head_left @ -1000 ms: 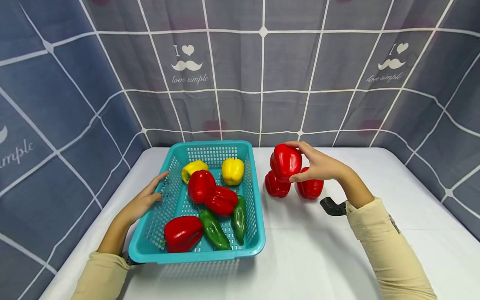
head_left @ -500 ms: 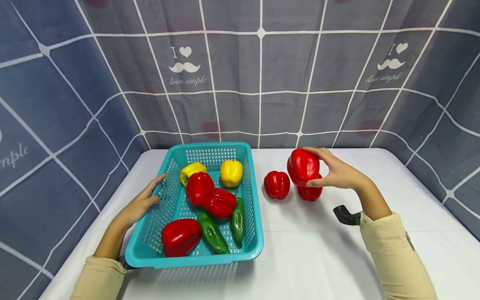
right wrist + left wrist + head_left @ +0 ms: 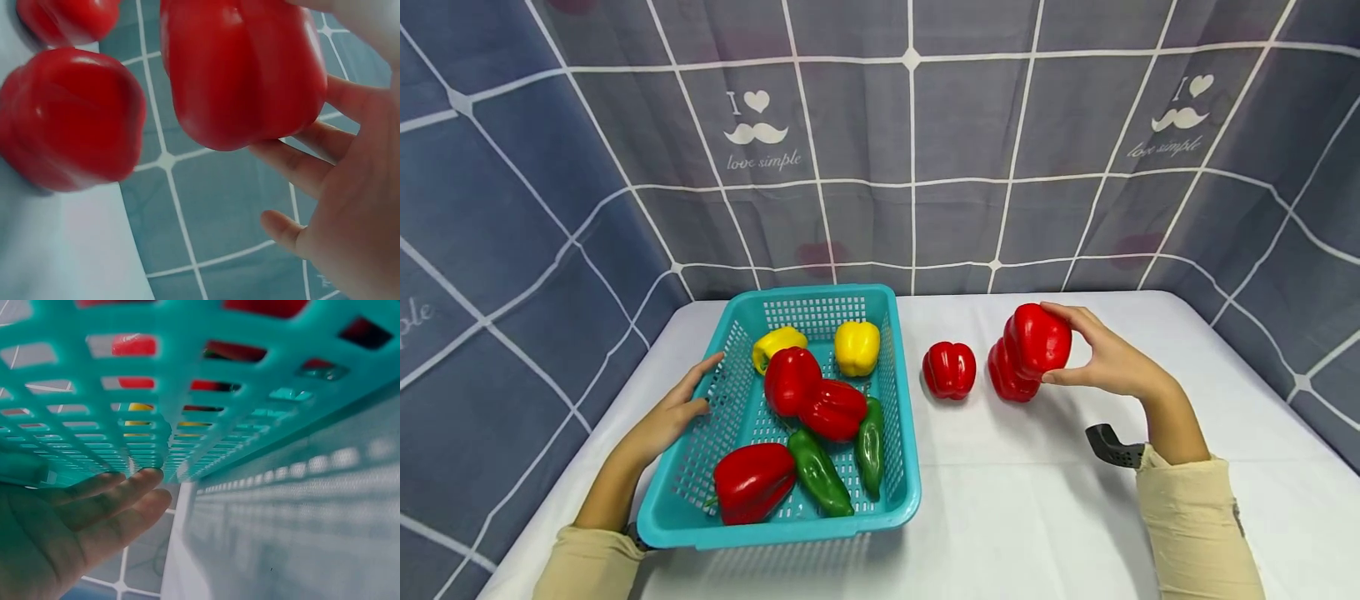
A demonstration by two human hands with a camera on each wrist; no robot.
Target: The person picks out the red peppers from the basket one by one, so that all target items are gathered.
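My right hand (image 3: 1108, 358) holds a red bell pepper (image 3: 1037, 340) between thumb and fingers. In the head view it overlaps a second red bell pepper (image 3: 1009, 379) on the white table. A third red bell pepper (image 3: 949, 370) sits just left of that pair. The right wrist view shows the held bell pepper (image 3: 247, 75) close up, fingers along its side. My left hand (image 3: 658, 425) rests at the left rim of a turquoise basket (image 3: 908, 433), its fingers extended. From the left wrist, those fingers (image 3: 119, 519) lie along the outside of the perforated wall.
Inside the basket lie red bell peppers (image 3: 754, 482), two yellow bell peppers (image 3: 857, 348) and two long green peppers (image 3: 820, 473). A grey checked curtain (image 3: 850, 150) encloses the white table (image 3: 1000, 525) at the back and sides.
My right hand has carried its bell pepper to the right, past the left bell pepper and over to the other one. My left hand stays at the basket rim; the head view has shifted slightly.
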